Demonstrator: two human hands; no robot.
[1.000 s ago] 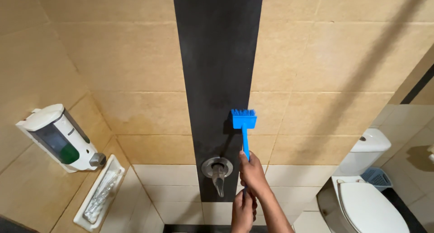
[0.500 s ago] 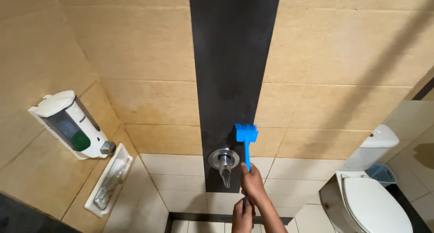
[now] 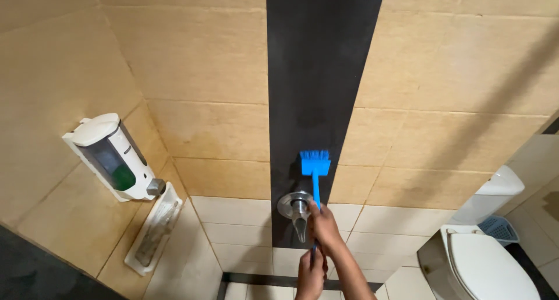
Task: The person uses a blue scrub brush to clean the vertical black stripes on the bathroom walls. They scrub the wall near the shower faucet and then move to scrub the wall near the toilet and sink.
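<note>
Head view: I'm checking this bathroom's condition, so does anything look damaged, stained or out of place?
The tan wall tiles left of the dark strip show darker blotches, like staining or damp. Otherwise the soap dispenser, tap and toilet look intact. Both the right hand and left hand grip the blue brush against the strip.

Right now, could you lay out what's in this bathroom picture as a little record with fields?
place: tiled bathroom corner
right hand: grips the blue brush handle, upper grip
left hand: grips the handle's lower end
brush head: against the dark wall strip
below the brush: metal tap
left wall: soap dispenser above a white tray
lower right: white toilet, lid shut, blue basket beside it
</note>
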